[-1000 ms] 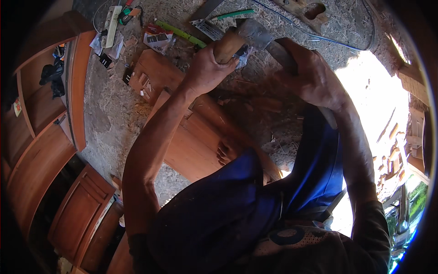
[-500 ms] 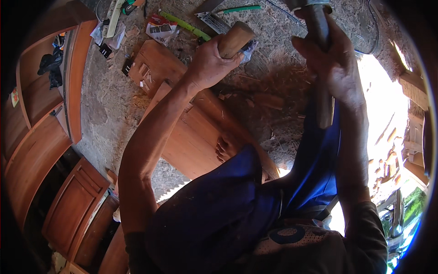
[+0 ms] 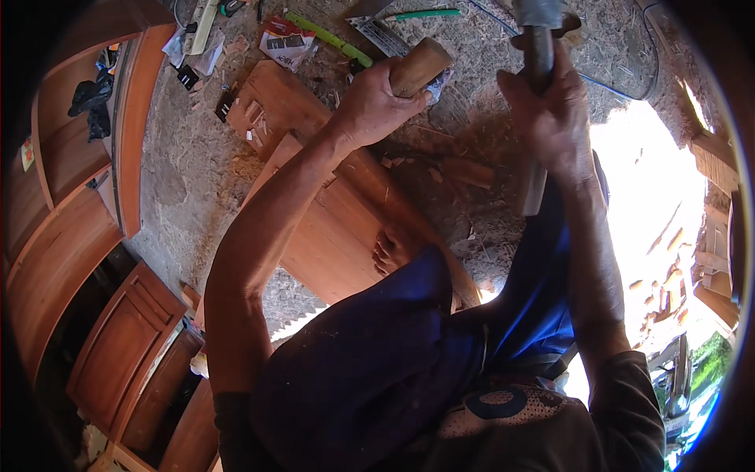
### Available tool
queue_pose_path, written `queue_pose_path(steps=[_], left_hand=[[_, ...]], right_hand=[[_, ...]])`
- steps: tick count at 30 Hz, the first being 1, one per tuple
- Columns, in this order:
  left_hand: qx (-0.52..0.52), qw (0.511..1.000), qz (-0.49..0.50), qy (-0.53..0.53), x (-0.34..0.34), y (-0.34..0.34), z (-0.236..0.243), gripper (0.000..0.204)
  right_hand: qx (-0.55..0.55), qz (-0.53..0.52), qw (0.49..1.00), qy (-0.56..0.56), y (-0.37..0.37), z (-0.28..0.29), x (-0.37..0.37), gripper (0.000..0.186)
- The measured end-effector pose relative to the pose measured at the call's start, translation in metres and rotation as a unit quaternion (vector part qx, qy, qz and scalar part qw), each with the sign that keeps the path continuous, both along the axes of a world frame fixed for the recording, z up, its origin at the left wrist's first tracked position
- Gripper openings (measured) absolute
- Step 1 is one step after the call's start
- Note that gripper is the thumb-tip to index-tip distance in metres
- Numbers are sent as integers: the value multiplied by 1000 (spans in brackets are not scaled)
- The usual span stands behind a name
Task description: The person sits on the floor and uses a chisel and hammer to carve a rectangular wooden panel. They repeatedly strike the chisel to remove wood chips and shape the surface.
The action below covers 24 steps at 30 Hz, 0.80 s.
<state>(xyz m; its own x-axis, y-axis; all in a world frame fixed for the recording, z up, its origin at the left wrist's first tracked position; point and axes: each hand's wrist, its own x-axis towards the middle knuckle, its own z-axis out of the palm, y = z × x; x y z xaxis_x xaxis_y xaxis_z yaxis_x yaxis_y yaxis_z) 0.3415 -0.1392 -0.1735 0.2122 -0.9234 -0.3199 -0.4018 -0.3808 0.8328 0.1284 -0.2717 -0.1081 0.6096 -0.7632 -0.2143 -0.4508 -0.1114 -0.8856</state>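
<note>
My left hand (image 3: 376, 110) is closed around a thick, round wooden handle (image 3: 422, 67), whose blunt end sticks out above my fist. The lower part of that tool is hidden behind my hand and forearm. My right hand (image 3: 553, 118) grips a hammer (image 3: 538, 59) by its shaft. Its grey metal head is up at the top edge of the picture, and the shaft's end pokes out below my palm. Under my left arm lies a reddish-brown wooden board (image 3: 326, 244), against a thicker timber (image 3: 358, 185). My bare foot (image 3: 391, 250) rests on the board.
Wood chips (image 3: 255, 118) litter the timber's far end. Beyond it lie a red-and-white packet (image 3: 287, 43), a yellow-green tool (image 3: 326, 38) and a handsaw (image 3: 381, 35). A wooden cabinet (image 3: 75, 228) stands at left. A blue cable (image 3: 605, 88) crosses the floor at upper right.
My right hand and the hammer have shifted slightly left and down in the picture, so more of the head shows. My left hand keeps its grip, a little further right.
</note>
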Motion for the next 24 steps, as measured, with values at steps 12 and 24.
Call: queue_pose_path(steps=[12, 24], left_hand=[[-4, 1000, 5, 14, 2, 6, 13, 38], [-69, 993, 77, 52, 17, 8, 69, 20]], right_hand=[[26, 147, 988, 30, 16, 7, -4, 36], [237, 30, 970, -40, 29, -7, -20, 48]])
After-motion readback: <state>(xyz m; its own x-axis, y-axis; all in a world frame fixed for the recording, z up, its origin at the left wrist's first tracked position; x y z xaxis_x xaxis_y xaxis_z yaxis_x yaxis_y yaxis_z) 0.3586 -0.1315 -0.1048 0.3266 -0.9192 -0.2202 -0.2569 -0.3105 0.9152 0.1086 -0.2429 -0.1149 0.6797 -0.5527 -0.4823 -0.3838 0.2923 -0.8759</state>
